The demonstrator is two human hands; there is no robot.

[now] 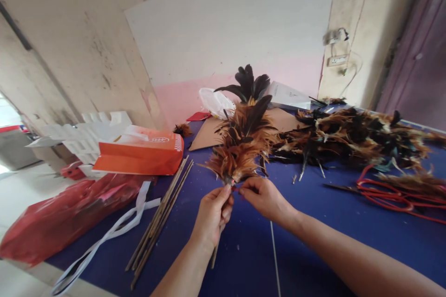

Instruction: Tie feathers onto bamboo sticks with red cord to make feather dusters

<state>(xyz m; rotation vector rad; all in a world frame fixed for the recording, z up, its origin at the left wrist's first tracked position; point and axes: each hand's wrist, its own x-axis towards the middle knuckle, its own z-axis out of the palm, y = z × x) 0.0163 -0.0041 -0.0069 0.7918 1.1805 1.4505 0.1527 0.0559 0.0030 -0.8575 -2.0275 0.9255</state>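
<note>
The orange paper bag (141,152) carries a small white round logo on its upper side, near the end with a white dotted band; its characters are too small and blurred to read; no other text, number or sign is legible anywhere in view.

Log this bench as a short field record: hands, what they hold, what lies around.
left hand: closed on the stick of the feather duster, just under the feathers
right hand: fingertips pinching at the base of the feathers, beside the left hand
surface: blue table
left of hands: bundle of thin sticks, orange paper bag, red plastic bag
right of hands: heap of loose feathers, red cord
</note>
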